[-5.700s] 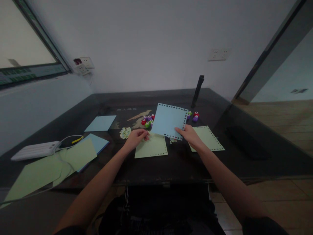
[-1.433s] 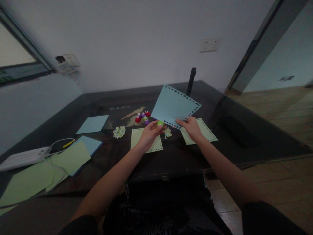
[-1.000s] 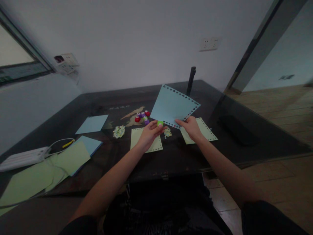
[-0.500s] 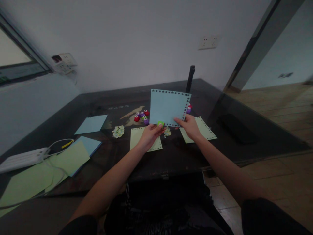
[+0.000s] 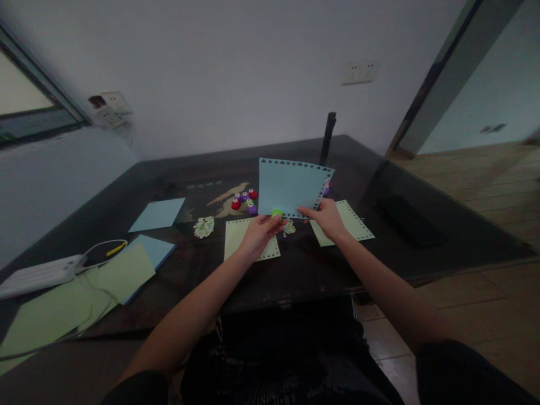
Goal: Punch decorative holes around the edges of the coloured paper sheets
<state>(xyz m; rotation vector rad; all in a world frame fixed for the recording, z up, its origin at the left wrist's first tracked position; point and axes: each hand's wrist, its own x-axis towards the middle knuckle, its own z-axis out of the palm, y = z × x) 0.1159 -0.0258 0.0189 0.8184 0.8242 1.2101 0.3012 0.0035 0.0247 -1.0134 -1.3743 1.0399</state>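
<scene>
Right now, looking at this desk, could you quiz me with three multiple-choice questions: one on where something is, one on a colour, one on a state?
1. Where is the small green punch?
A. at the blue sheet's lower edge, in the left hand
B. on the white power strip
C. beside the dark post at the back

2. What colour is the sheet held up in both hands?
A. pale green
B. light blue
C. white

3. How is the right hand?
A. flat on the table
B. pinching the blue sheet's lower edge
C. holding a red punch

Answers: 1 A, the left hand holds it against the sheet's bottom edge. 2 B, it is light blue with punched holes along its border. 3 B, its fingers grip the sheet's lower right edge.
</scene>
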